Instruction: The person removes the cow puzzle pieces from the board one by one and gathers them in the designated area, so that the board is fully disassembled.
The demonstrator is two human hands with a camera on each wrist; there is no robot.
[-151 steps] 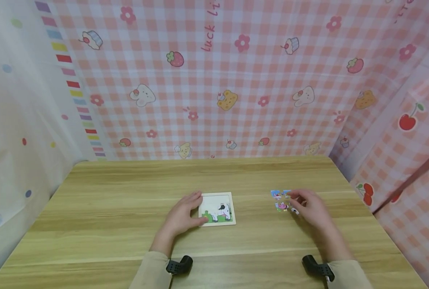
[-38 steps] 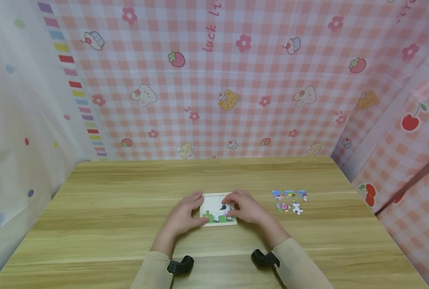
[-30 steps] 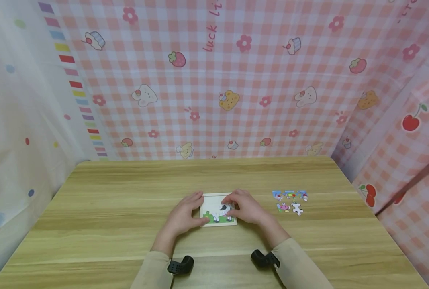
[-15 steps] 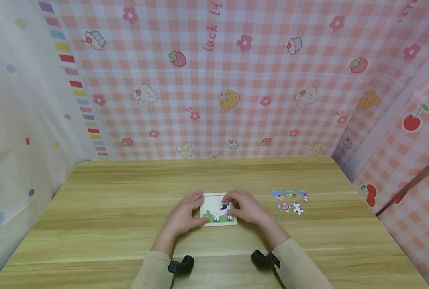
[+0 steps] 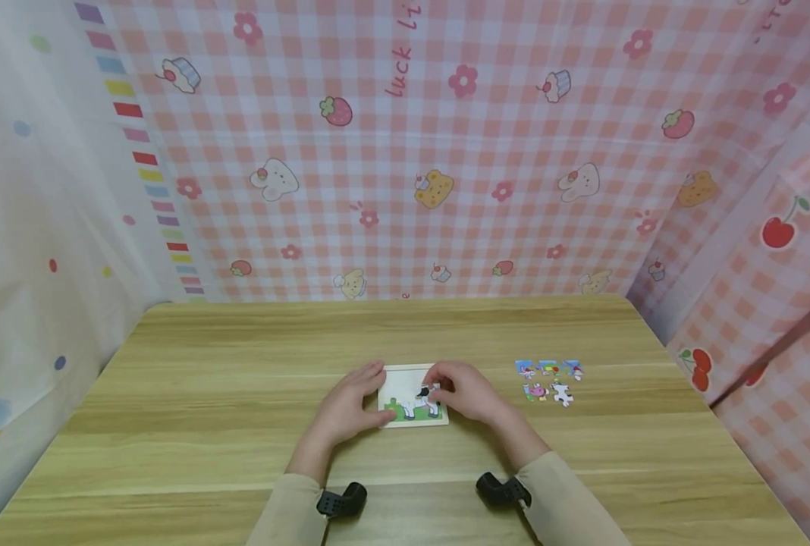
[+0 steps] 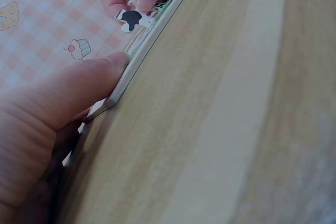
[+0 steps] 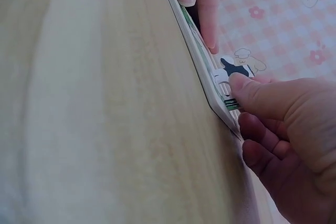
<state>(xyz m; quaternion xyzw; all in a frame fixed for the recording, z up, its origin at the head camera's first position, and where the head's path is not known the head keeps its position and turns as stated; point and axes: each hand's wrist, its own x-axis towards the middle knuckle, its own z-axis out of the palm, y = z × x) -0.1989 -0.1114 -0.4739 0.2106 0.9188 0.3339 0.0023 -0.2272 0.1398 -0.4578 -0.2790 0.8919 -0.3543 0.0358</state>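
Note:
A shallow wooden jigsaw tray (image 5: 401, 377) lies mid-table, its lower part filled with a black-and-white cow on green and its upper part bare. My left hand (image 5: 350, 402) grips the tray's left side, thumb at the near corner and fingers at the far one. At the tray's right side, my right hand (image 5: 465, 390) pinches a white puzzle piece with a black patch (image 7: 235, 67) between thumb and fingers. In the left wrist view that puzzle piece (image 6: 132, 19) stands tilted up over the tray. The right fingers partly cover the tray's right edge.
Several loose puzzle pieces lie right of the tray in two rows, among them a white piece (image 5: 562, 393) and a pink-figured piece (image 5: 535, 391). The wooden table (image 5: 241, 440) ends at a checked pink curtain (image 5: 378, 152) behind.
From the loose pieces at the right, my right hand has come left to the tray. Over the last second its fingers and the pinched puzzle piece shift slightly. My left hand stays put.

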